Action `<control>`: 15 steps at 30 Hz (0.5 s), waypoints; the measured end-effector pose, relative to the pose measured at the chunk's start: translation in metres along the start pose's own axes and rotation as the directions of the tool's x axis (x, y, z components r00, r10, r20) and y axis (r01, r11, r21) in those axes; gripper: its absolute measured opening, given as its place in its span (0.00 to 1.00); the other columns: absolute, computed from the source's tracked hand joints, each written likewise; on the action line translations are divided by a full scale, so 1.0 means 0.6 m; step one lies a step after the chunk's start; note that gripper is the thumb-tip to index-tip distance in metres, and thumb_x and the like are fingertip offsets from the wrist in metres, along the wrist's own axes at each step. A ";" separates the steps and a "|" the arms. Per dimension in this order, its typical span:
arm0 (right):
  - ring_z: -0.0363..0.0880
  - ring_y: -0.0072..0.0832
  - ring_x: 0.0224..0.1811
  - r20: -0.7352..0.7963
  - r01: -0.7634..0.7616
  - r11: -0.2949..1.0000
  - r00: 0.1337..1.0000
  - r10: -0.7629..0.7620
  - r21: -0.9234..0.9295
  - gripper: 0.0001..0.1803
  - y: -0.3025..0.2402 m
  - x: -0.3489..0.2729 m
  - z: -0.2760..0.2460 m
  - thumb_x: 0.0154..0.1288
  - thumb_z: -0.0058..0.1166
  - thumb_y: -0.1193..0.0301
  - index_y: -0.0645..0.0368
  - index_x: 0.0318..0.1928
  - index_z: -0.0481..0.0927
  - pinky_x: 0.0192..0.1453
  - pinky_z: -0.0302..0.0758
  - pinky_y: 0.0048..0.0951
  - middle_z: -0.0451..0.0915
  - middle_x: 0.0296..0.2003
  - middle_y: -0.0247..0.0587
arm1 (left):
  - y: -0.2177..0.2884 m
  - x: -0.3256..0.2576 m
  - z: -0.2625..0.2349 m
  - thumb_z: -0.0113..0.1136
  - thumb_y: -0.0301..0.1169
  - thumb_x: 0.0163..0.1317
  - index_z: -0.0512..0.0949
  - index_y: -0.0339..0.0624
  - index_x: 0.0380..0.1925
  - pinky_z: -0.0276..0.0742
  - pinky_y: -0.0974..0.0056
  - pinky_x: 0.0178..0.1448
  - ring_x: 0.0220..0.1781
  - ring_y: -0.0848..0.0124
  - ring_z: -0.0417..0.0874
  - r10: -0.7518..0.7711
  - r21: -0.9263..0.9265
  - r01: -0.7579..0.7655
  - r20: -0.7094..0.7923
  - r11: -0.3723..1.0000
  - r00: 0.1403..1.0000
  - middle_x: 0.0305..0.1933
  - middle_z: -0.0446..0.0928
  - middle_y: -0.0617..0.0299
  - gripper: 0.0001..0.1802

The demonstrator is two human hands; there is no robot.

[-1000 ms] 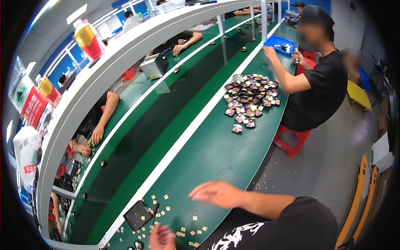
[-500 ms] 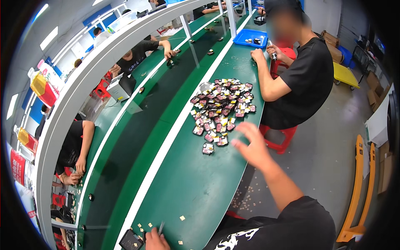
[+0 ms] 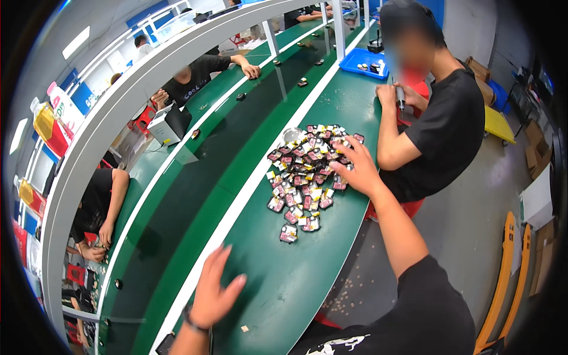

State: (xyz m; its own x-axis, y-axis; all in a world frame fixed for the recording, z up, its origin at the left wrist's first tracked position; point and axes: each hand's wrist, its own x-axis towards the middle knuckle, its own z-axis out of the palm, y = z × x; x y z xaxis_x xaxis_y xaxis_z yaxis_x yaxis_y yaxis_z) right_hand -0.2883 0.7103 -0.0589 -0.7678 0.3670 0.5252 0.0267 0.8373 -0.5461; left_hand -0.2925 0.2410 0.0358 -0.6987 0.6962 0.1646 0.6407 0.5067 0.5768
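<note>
A heap of small black modules [image 3: 302,171] with pink, white and yellow faces lies on the green worktable [image 3: 260,284]. Over the right side of the heap reaches my right hand [image 3: 360,168], its fingers apart and nothing visibly gripped. Whether its fingertips touch the modules I cannot tell. Nearer to me and further left, my left hand [image 3: 213,296] is raised above the table with fingers spread and nothing in it. A dark band circles that wrist. One module [image 3: 289,233] sits at the heap's near end.
Behind the heap are a round metal dish [image 3: 291,135] and a blue tray [image 3: 349,61]. A co-worker [image 3: 441,118] sits close on the right, holding a grey hand tool [image 3: 400,97]. A conveyor belt [image 3: 201,183] runs along the left, beneath a white frame [image 3: 56,236].
My left hand has come up from beside the dark box at the lower edge and spread its fingers. My right hand has moved forward over the heap. The view has shifted slightly.
</note>
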 end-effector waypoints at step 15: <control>0.63 0.55 0.75 0.174 0.165 0.974 0.975 -0.138 -0.153 0.42 -0.012 0.006 0.000 0.58 0.67 0.43 0.47 0.69 0.75 0.78 0.56 0.55 0.66 0.74 0.49 | -0.065 0.508 0.239 0.61 0.59 0.67 0.79 0.59 0.66 0.56 0.46 0.81 0.77 0.44 0.64 0.224 -0.049 -0.231 -0.120 0.972 0.967 0.76 0.67 0.44 0.32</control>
State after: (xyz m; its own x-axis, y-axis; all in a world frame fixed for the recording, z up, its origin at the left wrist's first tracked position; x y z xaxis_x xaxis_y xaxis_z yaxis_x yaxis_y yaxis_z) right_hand -0.2909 0.7053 -0.0529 -0.8637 0.1720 0.4738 -0.0026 0.9385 -0.3453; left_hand -0.4848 0.5064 -0.0516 -0.5708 0.7258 0.3840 0.7682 0.3069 0.5619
